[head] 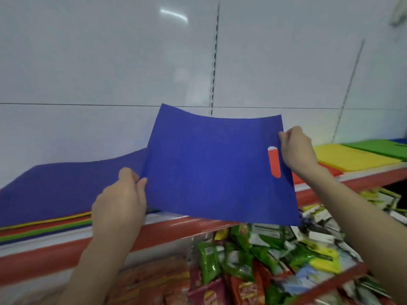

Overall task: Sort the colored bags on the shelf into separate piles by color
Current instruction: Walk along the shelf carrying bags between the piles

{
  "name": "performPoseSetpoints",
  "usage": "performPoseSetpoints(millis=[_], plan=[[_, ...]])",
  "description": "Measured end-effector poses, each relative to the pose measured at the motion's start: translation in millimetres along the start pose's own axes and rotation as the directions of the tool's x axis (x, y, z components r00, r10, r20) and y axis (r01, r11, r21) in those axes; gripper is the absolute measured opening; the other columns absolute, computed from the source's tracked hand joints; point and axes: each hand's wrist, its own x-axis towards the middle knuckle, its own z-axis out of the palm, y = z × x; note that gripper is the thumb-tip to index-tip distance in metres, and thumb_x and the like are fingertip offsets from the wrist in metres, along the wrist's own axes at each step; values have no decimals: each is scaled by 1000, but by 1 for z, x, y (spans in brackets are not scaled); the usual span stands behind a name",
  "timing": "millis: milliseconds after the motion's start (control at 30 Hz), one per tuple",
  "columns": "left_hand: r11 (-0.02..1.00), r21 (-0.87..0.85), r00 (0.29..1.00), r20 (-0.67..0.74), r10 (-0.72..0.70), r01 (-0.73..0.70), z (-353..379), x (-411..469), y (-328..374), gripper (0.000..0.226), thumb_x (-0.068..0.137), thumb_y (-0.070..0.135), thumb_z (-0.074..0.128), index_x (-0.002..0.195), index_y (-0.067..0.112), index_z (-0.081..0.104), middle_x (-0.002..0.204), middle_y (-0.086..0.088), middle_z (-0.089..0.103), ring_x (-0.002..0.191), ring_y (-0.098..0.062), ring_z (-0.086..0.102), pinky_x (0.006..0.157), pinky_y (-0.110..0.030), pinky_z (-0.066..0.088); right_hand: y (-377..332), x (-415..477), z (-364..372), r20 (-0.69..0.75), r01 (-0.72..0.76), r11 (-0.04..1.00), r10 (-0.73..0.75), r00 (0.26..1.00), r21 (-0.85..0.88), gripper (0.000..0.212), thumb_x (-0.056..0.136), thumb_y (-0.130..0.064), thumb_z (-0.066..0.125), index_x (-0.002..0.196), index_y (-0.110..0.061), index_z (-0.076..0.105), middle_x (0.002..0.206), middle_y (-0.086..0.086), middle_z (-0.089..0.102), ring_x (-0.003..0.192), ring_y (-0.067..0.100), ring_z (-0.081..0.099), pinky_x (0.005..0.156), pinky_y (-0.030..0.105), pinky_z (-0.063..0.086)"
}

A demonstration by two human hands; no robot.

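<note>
Snack packets point(242, 258) lie heaped below the red front edge of the shelf point(176, 230). Over that edge the left hand point(120, 199) pinches the left side of the blue bag point(215, 168) and the right hand point(297, 148) pinches its right side beside the handle slot. Behind, a blue-topped mixed stack point(57, 186) lies at the shelf's left end, with a yellow pile point(352, 156) and a green pile point(374, 147) toward its right
</note>
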Motion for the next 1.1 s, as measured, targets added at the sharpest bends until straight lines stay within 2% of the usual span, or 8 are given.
performPoseSetpoints(millis=[67, 200, 300, 500, 600, 700, 867, 1100], plan=[[996, -72, 999, 15, 49, -47, 23, -13, 40, 20, 96, 29, 41, 87, 11, 39, 57, 2, 37, 52, -16, 32, 52, -33, 24, 42, 9, -32, -55, -21, 999, 19, 998, -36, 28, 100, -22, 36, 102, 4, 46, 88, 12, 48, 78, 28, 43, 67, 33, 31], [966, -243, 992, 70, 107, -87, 77, -38, 127, 20, 95, 27, 43, 87, 9, 43, 69, -13, 54, 67, -32, 48, 61, -39, 36, 129, 29, -102, -141, -85, 991, 71, 988, -99, 29, 100, -22, 37, 104, 5, 46, 93, 18, 54, 81, 32, 47, 67, 33, 31], [946, -303, 981, 117, 152, -111, 117, -59, 190, 19, 95, 28, 44, 87, 10, 42, 74, -18, 57, 72, -37, 52, 63, -40, 37, 187, 39, -150, -183, -142, 977, 113, 977, -157, 30, 100, -25, 38, 105, 4, 47, 104, 24, 57, 95, 38, 52, 71, 36, 32], [886, -426, 943, 181, 280, -181, 187, -88, 305, 18, 95, 26, 44, 86, 11, 40, 63, -4, 46, 64, -28, 43, 59, -36, 32, 288, 60, -231, -270, -264, 933, 196, 943, -246, 33, 100, -25, 37, 110, 6, 46, 110, 29, 57, 101, 42, 53, 74, 38, 35], [844, -487, 913, 200, 356, -223, 224, -97, 357, 18, 94, 25, 47, 85, 11, 41, 69, -12, 55, 71, -37, 54, 59, -37, 33, 334, 69, -261, -322, -355, 900, 268, 908, -253, 35, 101, -28, 36, 116, 3, 45, 113, 26, 57, 102, 41, 54, 81, 42, 42], [802, -536, 887, 192, 420, -264, 263, -105, 405, 17, 93, 24, 48, 84, 11, 42, 70, -14, 56, 72, -37, 54, 58, -35, 30, 382, 80, -284, -357, -417, 868, 312, 880, -270, 34, 100, -32, 36, 112, -2, 45, 111, 21, 59, 98, 39, 56, 84, 48, 46], [744, -595, 848, 186, 496, -304, 331, -113, 487, 18, 94, 23, 46, 84, 10, 41, 62, -5, 46, 62, -29, 44, 54, -35, 28, 459, 111, -319, -426, -481, 817, 331, 842, -317, 33, 101, -31, 35, 112, -1, 45, 108, 19, 58, 94, 35, 54, 72, 37, 39], [616, -715, 772, 171, 613, -331, 421, -109, 627, 18, 94, 25, 45, 83, 13, 39, 58, -2, 43, 57, -27, 42, 51, -33, 24, 554, 176, -374, -519, -570, 748, 355, 777, -342, 32, 101, -31, 34, 111, -3, 46, 94, 11, 56, 86, 31, 55, 74, 43, 46]])
